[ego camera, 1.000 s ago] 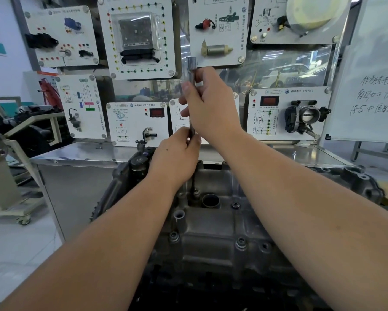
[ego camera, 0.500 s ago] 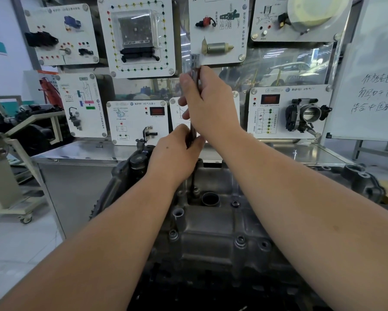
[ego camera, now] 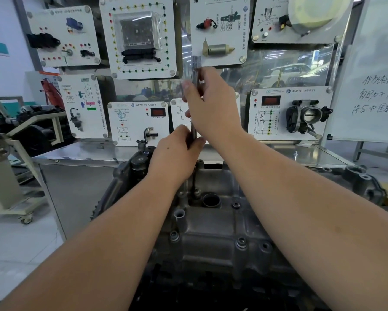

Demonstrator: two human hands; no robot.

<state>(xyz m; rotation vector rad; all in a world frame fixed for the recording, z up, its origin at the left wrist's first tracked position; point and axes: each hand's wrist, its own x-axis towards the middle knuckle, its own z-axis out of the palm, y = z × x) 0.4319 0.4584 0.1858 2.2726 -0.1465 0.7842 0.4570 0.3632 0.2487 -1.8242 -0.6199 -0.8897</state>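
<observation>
Right hand point(ego camera: 211, 108) is wrapped round the upper part of the long socket driver point(ego camera: 196, 63), and the left hand point(ego camera: 177, 153) pinches the shaft lower down. Not much has changed in the last second. The driver stays upright, tip down on a bolt point(ego camera: 196, 192) in the engine casing point(ego camera: 211, 232). Fingers have only shuffled a bit, so I'd guess it's still being spun by hand.

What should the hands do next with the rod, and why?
Probably twist the rod with the right hand while the left hand steadies it. Both hands grip the upright rod, and its lower end seems to meet a bolt on the engine, beside the round bore.
</observation>
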